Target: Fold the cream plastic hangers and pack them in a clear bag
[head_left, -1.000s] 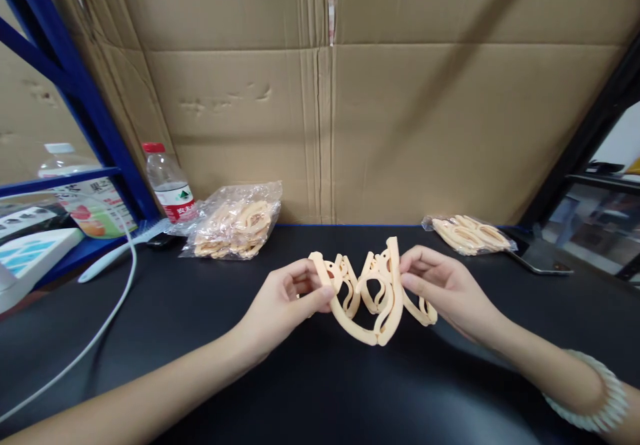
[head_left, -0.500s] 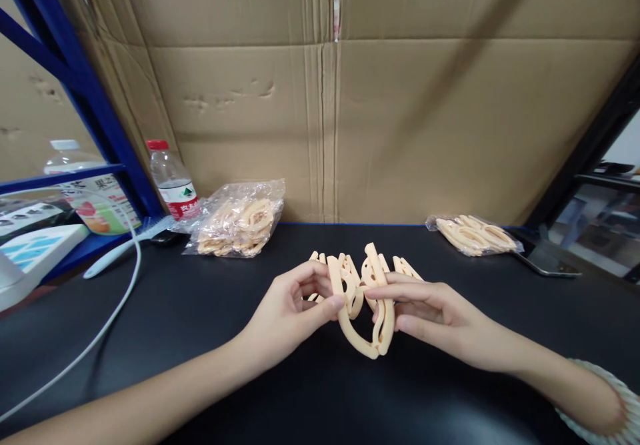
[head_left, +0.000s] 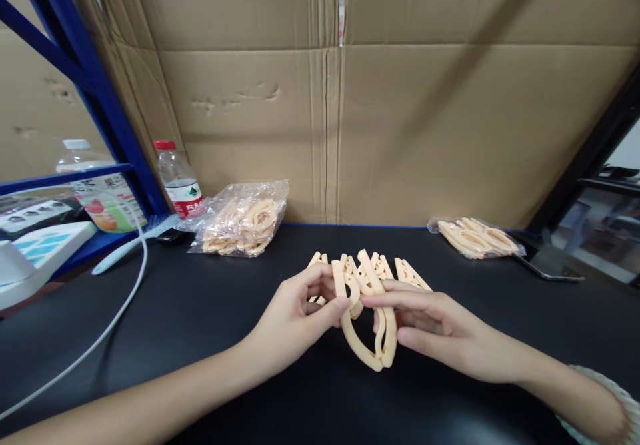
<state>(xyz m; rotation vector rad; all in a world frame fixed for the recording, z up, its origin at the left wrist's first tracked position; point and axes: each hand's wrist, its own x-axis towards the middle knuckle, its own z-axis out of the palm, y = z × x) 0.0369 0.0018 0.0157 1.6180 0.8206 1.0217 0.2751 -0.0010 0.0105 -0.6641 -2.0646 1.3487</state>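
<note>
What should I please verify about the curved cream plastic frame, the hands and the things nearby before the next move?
1. Left hand gripping the curved cream plastic frame: ok.
2. Right hand holding the frame's right side: ok.
3. Frame's two upper ends closed together: not ok, a gap shows between them.
4. Similar cream pieces behind, free of the hands: cannot tell, the fingers overlap them in view.
5. White cable clear of both hands: ok.
6. Clear plastic bottle with red cap upright and capped: ok.

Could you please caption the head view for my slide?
Left hand and right hand hold a cream folding hanger over a black table.
</note>
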